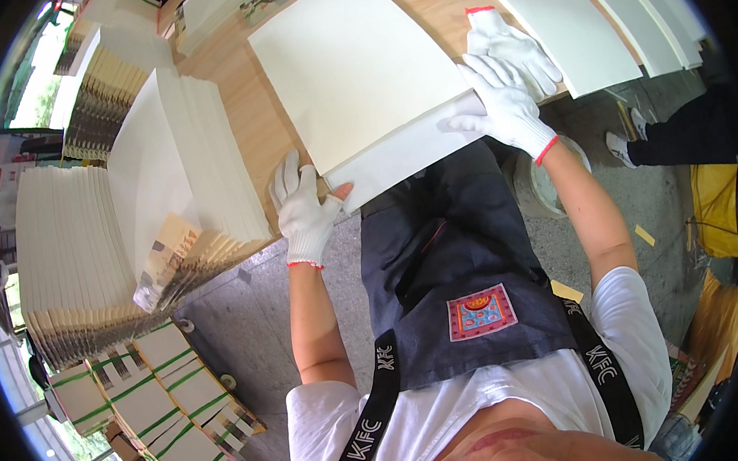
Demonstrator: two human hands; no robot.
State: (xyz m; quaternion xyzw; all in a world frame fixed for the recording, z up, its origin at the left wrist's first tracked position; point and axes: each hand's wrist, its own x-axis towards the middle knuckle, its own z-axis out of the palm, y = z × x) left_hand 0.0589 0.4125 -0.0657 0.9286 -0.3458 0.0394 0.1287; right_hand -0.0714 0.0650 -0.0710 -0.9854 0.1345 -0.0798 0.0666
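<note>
A large cream sheet of paper point(361, 72) lies on the wooden table in front of me, with a white strip point(403, 162) along its near edge. My left hand point(303, 207), in a white knit glove with the thumb tip bare, is at the near left corner. Its thumb rests on the white strip, and its fingers stretch out beside the sheet's left edge. At the near right corner, my gloved right hand point(503, 111) has its fingers extended and its thumb over the strip's end. Just beyond it lies a loose white glove point(510, 48) with a red cuff.
Tall stacks of paper point(202, 147) stand on the left, some with printed edges. More white stacks point(571, 24) sit at the right. Strapped bundles point(144, 401) are on the floor at lower left. A round bin point(542, 188) stands below the table, and another person's legs point(673, 141) show at right.
</note>
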